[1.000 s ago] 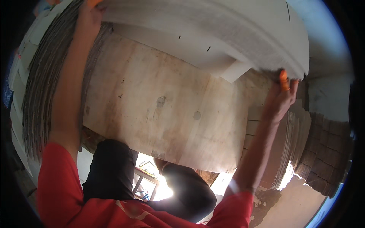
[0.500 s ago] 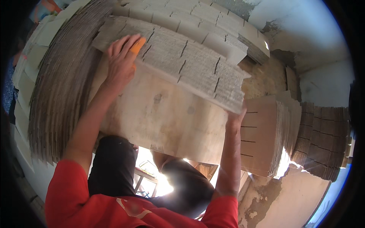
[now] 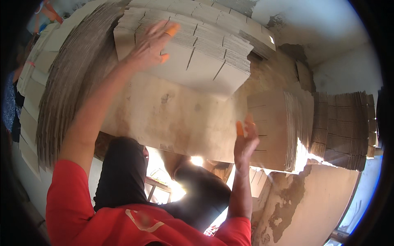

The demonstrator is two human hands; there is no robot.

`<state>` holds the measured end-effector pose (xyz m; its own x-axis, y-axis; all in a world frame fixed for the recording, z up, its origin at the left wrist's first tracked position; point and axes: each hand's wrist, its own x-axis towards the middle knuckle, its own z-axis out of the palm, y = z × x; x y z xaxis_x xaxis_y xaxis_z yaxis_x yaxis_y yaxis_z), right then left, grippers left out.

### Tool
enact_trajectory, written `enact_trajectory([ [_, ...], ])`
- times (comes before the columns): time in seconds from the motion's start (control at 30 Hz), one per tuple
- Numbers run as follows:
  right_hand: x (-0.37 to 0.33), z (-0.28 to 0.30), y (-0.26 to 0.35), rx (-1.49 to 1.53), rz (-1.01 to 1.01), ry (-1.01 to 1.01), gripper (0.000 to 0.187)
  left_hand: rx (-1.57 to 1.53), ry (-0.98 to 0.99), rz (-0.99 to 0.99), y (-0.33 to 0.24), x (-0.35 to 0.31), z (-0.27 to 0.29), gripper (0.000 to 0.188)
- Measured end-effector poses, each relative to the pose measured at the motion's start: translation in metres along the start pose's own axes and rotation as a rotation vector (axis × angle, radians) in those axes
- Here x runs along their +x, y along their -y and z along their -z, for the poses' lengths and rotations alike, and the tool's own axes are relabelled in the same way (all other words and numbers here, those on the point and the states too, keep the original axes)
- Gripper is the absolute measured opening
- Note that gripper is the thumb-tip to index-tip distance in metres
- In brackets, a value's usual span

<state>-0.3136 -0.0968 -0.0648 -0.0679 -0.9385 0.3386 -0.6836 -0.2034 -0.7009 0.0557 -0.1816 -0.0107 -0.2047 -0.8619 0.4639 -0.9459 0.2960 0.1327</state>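
Observation:
A thick bundle of slotted grey-brown cardboard sheets (image 3: 180,61) lies at the far side of a wooden board (image 3: 176,119). My left hand (image 3: 152,46) rests on or just above its top left part, fingers spread and holding nothing. My right hand (image 3: 247,141), slightly blurred, is raised over the board's right side, apart from the bundle, with its fingers open. Orange covers sit on some fingertips of both hands. Close to my right hand stands a stack of slotted cardboard sheets (image 3: 269,131).
Tall layered cardboard stacks (image 3: 76,82) line the left side. Darker slotted cardboard bundles (image 3: 344,127) stand at the far right, by a wall with peeling paint (image 3: 344,78). More cardboard (image 3: 213,16) lies behind the bundle. My knees (image 3: 123,172) are below the board's near edge.
The cardboard bundle that both hands held tilted over the board now lies at its far side. My right hand has let go and drawn back; my left has moved farther and opened.

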Motion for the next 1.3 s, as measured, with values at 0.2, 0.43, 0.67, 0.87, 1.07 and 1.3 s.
enact_trajectory([
  [0.2,-0.017,0.108,-0.002,-1.000,0.372,-0.375,0.053,-0.074,-0.146,-0.164,-0.042,0.024,-0.036,0.036],
  [0.43,-0.032,0.154,-0.042,-0.831,0.022,-0.048,0.053,-0.004,-0.134,-0.185,-0.040,0.044,-0.049,0.015],
  [0.67,-0.009,0.154,-0.034,-0.905,-0.148,0.063,0.048,-0.035,-0.176,-0.213,-0.040,0.035,-0.036,0.011],
  [0.87,0.001,0.168,-0.067,-0.827,0.034,0.058,0.041,-0.037,-0.051,-0.083,-0.058,0.028,-0.038,0.006],
  [1.07,0.009,0.185,-0.019,-0.622,-0.159,-0.155,0.027,-0.131,-0.002,-0.158,-0.052,0.027,-0.042,0.007],
  [1.3,-0.034,0.146,0.077,-0.013,-0.012,-0.309,0.042,-0.171,0.161,-0.237,-0.093,-0.004,-0.019,0.006],
])
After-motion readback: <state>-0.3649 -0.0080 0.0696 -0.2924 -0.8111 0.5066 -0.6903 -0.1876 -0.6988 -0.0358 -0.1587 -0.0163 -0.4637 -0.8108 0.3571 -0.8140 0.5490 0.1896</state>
